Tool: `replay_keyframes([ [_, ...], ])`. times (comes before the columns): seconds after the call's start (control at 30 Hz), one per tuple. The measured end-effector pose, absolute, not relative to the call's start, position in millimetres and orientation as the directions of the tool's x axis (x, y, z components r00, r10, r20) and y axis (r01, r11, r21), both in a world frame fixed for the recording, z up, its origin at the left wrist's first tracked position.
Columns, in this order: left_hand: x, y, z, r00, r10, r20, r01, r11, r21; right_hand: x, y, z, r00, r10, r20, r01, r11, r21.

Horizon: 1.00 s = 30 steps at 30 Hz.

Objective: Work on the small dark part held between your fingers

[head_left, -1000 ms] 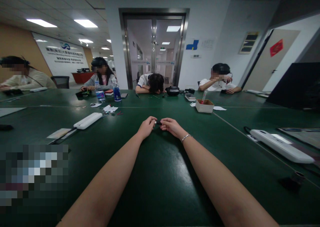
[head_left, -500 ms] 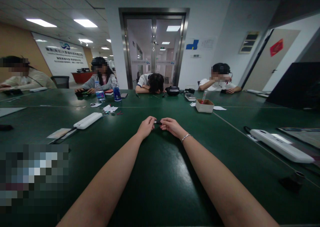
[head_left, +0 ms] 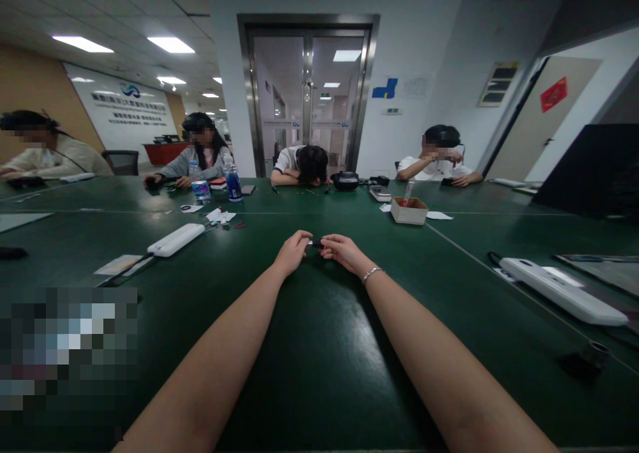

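Between my hands, over the green table point(head_left: 319, 373), is a small dark object point(head_left: 315, 244) with a silvery end toward the left; its kind is too small to make out. My left hand point(head_left: 292, 255) pinches the silvery end with bent fingertips. From the other side, my right hand point(head_left: 343, 251) grips the black end between thumb and fingers. A silver bracelet point(head_left: 371, 275) circles my right wrist. The fingers cover both ends of the object.
Left of my hands lies a white power strip point(head_left: 177, 240); another white strip point(head_left: 559, 291) is at the right. A cardboard box point(head_left: 408, 212) holds a tube. Two bottles point(head_left: 233, 183) and paper scraps point(head_left: 219, 216) lie beyond. Several people sit across the table.
My hands and the object between them stay almost in place. Across the table at left, a person's hand has shifted slightly left.
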<state>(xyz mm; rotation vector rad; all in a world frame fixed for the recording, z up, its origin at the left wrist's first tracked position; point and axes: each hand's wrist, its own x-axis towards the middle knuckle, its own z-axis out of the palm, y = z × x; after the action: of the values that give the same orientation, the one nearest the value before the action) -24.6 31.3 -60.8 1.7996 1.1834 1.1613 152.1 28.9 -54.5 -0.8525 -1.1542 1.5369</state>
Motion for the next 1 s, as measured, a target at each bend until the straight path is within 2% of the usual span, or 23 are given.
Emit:
replay_keyframes([
  [0.7,-24.2,30.4,-60.0,0.191,0.937,0.293,0.367,-0.345,0.864,150.5,28.4,-53.1,-0.236,0.972,0.006,-0.28,-0.062,-0.958],
  [0.9,-26.2,28.8,-59.5,0.216,0.918,0.333,0.391,-0.393,0.832,152.1,28.6,-53.3,-0.251,0.968,0.019,-0.275,-0.052,-0.96],
  [1.0,-26.8,29.3,-60.0,0.197,0.916,0.349,0.386,-0.4,0.831,151.8,29.6,-54.8,-0.277,0.961,0.021,-0.197,-0.035,-0.98],
])
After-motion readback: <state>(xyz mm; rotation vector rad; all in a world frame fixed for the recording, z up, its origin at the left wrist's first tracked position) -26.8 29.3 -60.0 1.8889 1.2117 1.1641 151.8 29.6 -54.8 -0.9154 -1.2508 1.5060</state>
